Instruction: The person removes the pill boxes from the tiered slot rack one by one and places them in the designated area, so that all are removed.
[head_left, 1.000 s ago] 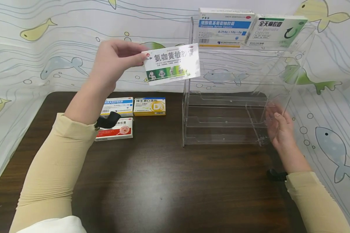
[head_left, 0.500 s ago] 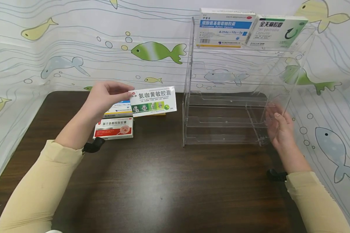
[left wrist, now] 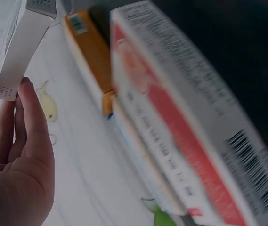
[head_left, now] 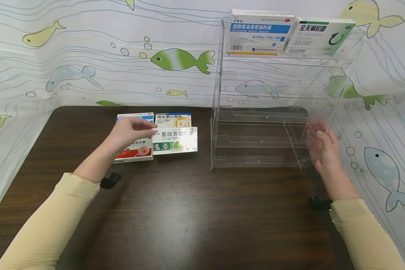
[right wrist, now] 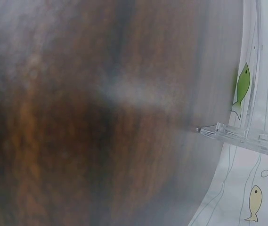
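My left hand [head_left: 129, 133] pinches the left end of a white-and-green medicine box [head_left: 175, 144] between thumb and fingers. In the left wrist view this white box [left wrist: 23, 52] shows its narrow side, with the fingers [left wrist: 35, 113] at its lower end. It overlaps the yellow vitamin D box [head_left: 172, 119] in the head view. Just left of it lies a red-and-white medicine box [head_left: 135, 150], with a blue-and-white box [head_left: 135, 116] behind, partly covered by my hand. My right hand [head_left: 325, 146] rests against the right side of a clear acrylic rack [head_left: 261, 142], its fingers seen through the panel.
On the rack's top tier stand a blue-and-white glucosamine box [head_left: 260, 33] and a green-and-white capsule box [head_left: 318, 36]. The rack's side panels rise from the dark wooden table [head_left: 189, 210]. A fish-printed cloth [head_left: 98, 37] hangs behind and along the sides.
My left hand has brought the white-and-green box down from beside the rack's upper tiers, first leftward, then slightly right, to beside the red box. My right hand stays against the rack.
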Demonstrator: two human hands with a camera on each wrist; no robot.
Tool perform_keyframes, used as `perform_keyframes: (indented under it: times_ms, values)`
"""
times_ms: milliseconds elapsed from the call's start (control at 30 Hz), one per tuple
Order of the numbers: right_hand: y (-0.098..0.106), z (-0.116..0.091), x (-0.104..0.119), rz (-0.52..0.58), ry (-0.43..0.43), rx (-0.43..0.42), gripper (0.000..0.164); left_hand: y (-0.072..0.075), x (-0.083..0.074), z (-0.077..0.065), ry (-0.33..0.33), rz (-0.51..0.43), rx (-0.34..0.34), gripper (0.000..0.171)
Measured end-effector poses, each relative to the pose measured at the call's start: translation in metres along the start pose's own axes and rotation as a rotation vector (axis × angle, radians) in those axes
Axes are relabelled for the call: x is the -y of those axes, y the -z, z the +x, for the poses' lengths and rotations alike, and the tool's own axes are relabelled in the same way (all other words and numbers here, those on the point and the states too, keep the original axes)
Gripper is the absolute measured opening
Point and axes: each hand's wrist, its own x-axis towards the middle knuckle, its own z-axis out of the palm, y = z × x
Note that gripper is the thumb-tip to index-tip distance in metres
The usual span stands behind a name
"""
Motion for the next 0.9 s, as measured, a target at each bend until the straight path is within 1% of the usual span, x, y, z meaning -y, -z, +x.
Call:
perform_keyframes:
  times_ms: [133, 267, 367, 467, 533, 667, 767, 900]
  values:
    - [0.0, 0.0, 0.0, -0.009, 0.002, -0.001, 0.034, -0.009, 0.007, 0.003, -0.006, 0.021, 0.024, 0.038]
    - [0.0, 0.0, 0.0, -0.028, 0.002, -0.011, 0.034, -0.014, 0.013, 0.004, -0.006, 0.023, 0.038, 0.039]
    - [0.0, -0.001, 0.0, -0.04, 0.005, -0.017, 0.033, -0.017, 0.014, 0.005, -0.004, 0.046, 0.033, 0.041]
    - [0.0, -0.001, 0.0, -0.038, 0.003, -0.018, 0.034, -0.018, 0.014, 0.006, -0.015, 0.098, 0.017, 0.038]
    - [0.001, -0.001, 0.0, -0.045, 0.004, -0.022, 0.034, -0.019, 0.015, 0.007, -0.031, 0.139, 0.005, 0.035]
    - [0.001, 0.0, 0.0, -0.05, 0.003, -0.038, 0.034, -0.019, 0.015, 0.009, -0.085, 0.208, -0.011, 0.03]
    - [0.001, 0.0, 0.0, -0.031, -0.001, -0.041, 0.034, -0.019, 0.015, 0.01, -0.132, 0.257, -0.014, 0.027]
    - [0.001, 0.0, -0.001, -0.027, -0.001, -0.035, 0.033, -0.018, 0.016, 0.013, -0.178, 0.316, -0.005, 0.024]
